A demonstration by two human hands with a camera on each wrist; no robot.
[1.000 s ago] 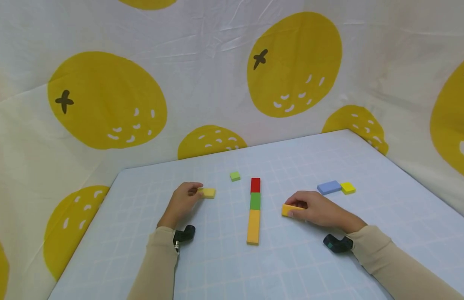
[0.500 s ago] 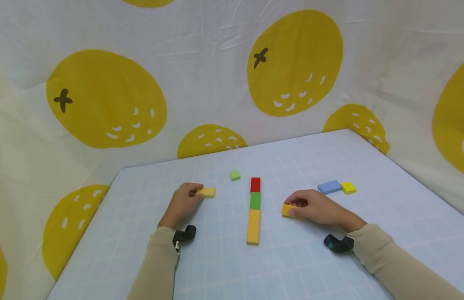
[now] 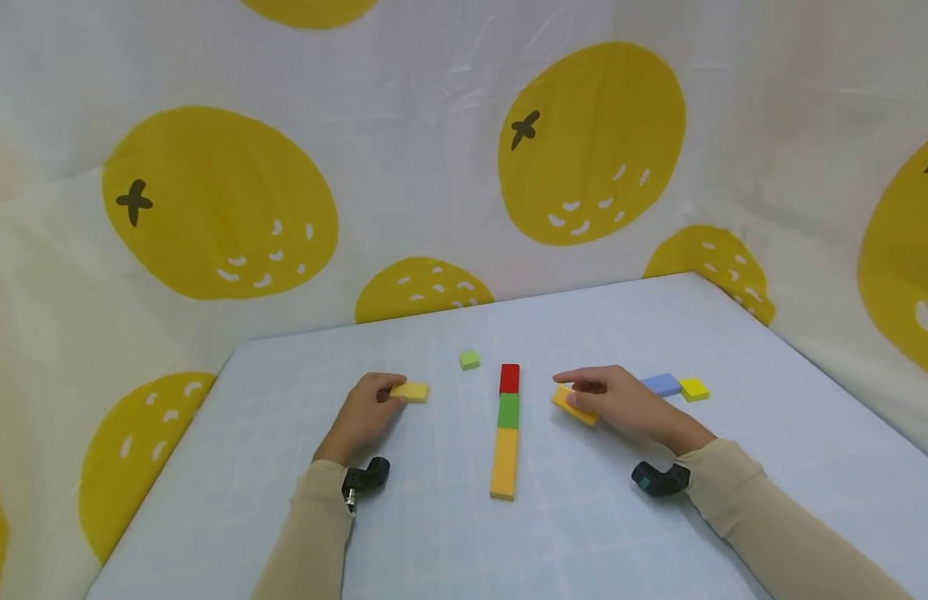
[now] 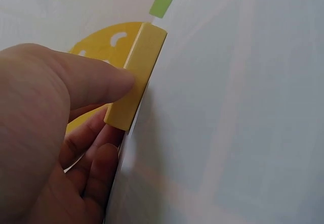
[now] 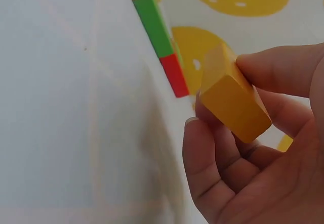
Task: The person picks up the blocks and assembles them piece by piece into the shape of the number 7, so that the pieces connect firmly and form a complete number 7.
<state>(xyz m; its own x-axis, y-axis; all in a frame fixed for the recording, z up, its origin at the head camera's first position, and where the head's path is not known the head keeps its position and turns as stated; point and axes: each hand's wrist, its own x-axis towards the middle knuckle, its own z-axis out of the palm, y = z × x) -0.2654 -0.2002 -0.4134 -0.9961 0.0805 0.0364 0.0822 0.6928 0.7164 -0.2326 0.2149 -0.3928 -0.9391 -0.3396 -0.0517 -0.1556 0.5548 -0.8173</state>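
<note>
My left hand [image 3: 361, 418] pinches a pale yellow rectangular block [image 3: 414, 392] at its left end. The left wrist view shows the thumb pressed on the broad face of this block [image 4: 144, 52]. Over on the right, my right hand [image 3: 624, 406] holds an orange-yellow block [image 3: 568, 403] tilted between thumb and fingers, with the index finger stretched out above it. Between the hands lies a straight row of blocks placed end to end: a red block [image 3: 510, 378] at the far end, a green block [image 3: 509, 411], and a longer orange block [image 3: 504, 464] nearest me.
A small light green block [image 3: 469, 359] lies beyond the left hand. Past the right hand, a blue block [image 3: 662, 384] sits against a bright yellow block [image 3: 693, 389]. A white curtain with large yellow fruit prints [image 3: 426, 192] hangs behind the pale checked table [image 3: 426, 517].
My right hand has shifted slightly left and away from me, turning the orange-yellow block at an angle, and its index finger has straightened. The left hand keeps its pinch nearly in place.
</note>
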